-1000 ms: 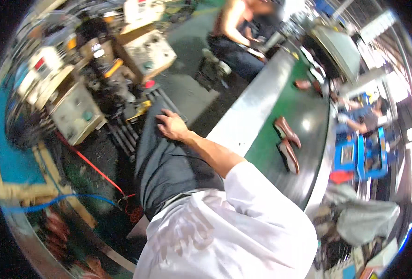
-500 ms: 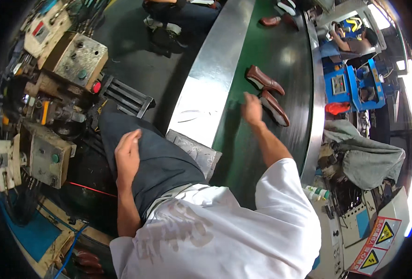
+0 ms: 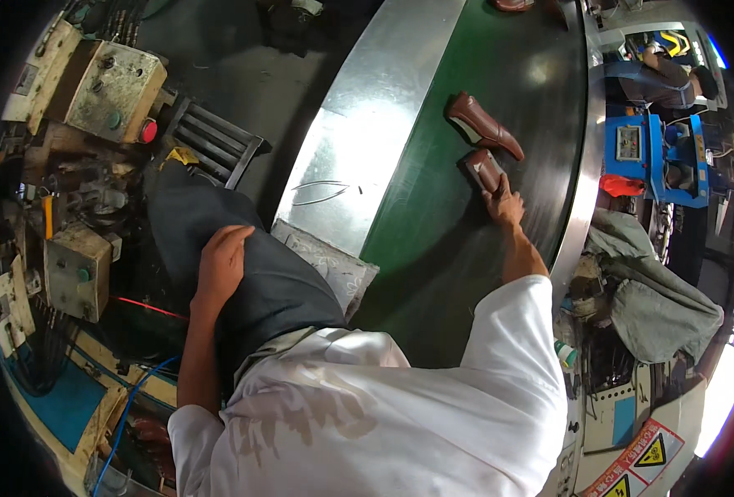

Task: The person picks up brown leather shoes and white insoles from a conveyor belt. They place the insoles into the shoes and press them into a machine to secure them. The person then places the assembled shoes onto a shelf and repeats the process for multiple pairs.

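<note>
A: What is the largest thing here?

B: One long green conveyor belt with a bright steel rim (image 3: 359, 141), curving from the top of the view down to the person's white shirt. It serves as the counter.

A: And what lies on it?

B: Two brown leather shoes in clear view. The farther brown leather shoe (image 3: 483, 126) lies on its side, apart from any hand. The nearer brown leather shoe (image 3: 485, 170) lies just below it. A third brown shoe (image 3: 512, 5) shows at the top edge, cut off by the frame.

A: Anything off the belt?

B: One grey patterned cushion (image 3: 327, 263) under the person's thigh, by the steel rim. On the left, two beige metal control boxes, the upper one (image 3: 112, 84) carrying a red button, the lower one (image 3: 75, 272) a green one.

A: The hands?

B: The right hand (image 3: 504, 205) reaches across the belt; its fingers (image 3: 490, 192) are curled around the nearer shoe's lower end. The left hand (image 3: 220, 263) rests flat on the dark trouser leg, fingers (image 3: 239, 238) spread loosely, holding nothing.
</note>
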A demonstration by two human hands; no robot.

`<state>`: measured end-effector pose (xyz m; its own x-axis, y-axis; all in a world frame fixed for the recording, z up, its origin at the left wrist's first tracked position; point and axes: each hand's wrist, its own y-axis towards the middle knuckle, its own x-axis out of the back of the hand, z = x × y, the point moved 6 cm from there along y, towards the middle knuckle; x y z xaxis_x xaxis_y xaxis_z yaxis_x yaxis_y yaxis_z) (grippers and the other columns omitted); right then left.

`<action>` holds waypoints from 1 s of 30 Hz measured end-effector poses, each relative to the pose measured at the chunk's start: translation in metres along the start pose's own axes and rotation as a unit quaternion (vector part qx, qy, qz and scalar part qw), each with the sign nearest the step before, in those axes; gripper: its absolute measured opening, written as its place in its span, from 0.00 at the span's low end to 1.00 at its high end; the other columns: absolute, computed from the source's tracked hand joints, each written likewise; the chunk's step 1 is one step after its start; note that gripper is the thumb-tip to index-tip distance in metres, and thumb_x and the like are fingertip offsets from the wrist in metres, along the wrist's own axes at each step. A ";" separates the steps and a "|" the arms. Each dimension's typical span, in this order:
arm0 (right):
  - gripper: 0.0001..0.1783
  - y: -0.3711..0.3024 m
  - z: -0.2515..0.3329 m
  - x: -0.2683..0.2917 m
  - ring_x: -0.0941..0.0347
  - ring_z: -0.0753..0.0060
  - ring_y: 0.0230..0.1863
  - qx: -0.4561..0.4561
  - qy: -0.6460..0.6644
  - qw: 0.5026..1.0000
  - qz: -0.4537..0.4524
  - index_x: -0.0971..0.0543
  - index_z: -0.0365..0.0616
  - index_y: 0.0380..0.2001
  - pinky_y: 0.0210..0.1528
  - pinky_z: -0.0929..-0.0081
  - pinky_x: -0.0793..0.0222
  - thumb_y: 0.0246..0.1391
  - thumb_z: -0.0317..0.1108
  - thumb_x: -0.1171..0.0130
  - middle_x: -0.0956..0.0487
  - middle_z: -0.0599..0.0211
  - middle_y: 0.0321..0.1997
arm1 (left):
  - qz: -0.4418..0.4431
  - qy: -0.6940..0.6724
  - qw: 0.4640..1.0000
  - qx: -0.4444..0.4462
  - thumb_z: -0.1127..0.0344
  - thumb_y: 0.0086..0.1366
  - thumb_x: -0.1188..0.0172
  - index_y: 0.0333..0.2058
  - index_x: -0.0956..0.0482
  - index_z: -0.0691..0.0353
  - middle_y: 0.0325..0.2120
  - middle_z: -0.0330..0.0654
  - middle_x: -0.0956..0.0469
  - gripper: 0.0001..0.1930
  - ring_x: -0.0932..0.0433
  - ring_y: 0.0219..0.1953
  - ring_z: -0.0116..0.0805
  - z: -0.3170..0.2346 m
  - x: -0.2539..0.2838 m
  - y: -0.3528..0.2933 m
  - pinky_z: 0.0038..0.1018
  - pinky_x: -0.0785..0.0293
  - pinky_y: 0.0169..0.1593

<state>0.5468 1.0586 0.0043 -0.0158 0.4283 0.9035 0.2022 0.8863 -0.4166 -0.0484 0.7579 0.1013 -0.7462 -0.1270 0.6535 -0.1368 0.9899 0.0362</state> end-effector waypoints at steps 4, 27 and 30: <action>0.61 -0.031 -0.026 -0.053 0.25 0.32 0.66 0.026 0.191 0.980 -0.055 0.51 0.46 0.82 0.66 0.49 0.28 0.56 0.54 0.28 0.24 0.36 0.68 | 0.030 -0.066 0.997 -0.021 0.80 0.72 0.45 0.51 0.17 0.70 0.45 0.54 0.15 0.13 0.15 0.48 0.52 -0.014 -0.026 0.034 0.38 0.20 0.53; 0.37 -0.413 0.531 0.039 0.18 0.53 0.61 0.581 0.374 0.701 0.178 0.29 0.33 0.70 0.62 0.62 0.24 0.67 0.46 0.35 0.17 0.40 0.59 | -0.375 -0.235 0.884 0.147 0.62 0.70 0.33 0.57 0.17 0.61 0.51 0.49 0.18 0.19 0.19 0.53 0.40 0.057 0.152 -0.052 0.33 0.23 0.58; 0.28 -0.434 0.557 0.058 0.13 0.55 0.50 0.590 0.334 0.706 0.206 0.22 0.29 0.63 0.51 0.62 0.20 0.69 0.41 0.37 0.12 0.43 0.46 | -0.402 -0.222 0.876 0.148 0.62 0.69 0.33 0.57 0.16 0.60 0.53 0.52 0.20 0.19 0.19 0.55 0.45 0.054 0.160 -0.074 0.36 0.23 0.60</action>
<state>-0.0870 0.7967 0.1812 0.3514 0.8631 0.3628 -0.9074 0.4094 -0.0948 -0.1931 0.6614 0.1626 -0.5022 -0.8524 0.1458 -0.8484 0.5183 0.1080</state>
